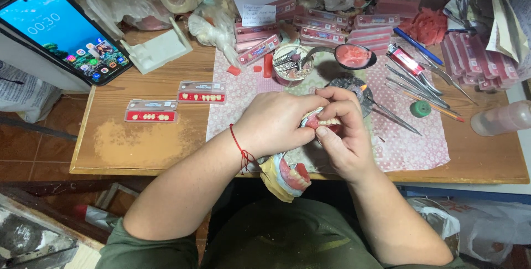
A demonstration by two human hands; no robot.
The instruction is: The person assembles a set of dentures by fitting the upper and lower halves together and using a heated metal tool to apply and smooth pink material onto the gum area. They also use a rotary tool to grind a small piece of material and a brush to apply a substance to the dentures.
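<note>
Between hands (pixel 310 128): pink toothed denture (pixel 327 122)

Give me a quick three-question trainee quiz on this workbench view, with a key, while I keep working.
1. True or false: both hands grip the same denture piece.
2. Multiple choice: where do the two tooth cards lie? A) on the patterned cloth B) on the bare wood to the person's left of the cloth C) on the phone
3. Fill in: the red string is tied round the ___ wrist.

Key
1. True: the left hand and right hand meet on it above the patterned cloth.
2. B, on the wooden table, near the phone.
3. Left; the red string sits there, above a plaster jaw model.
</note>
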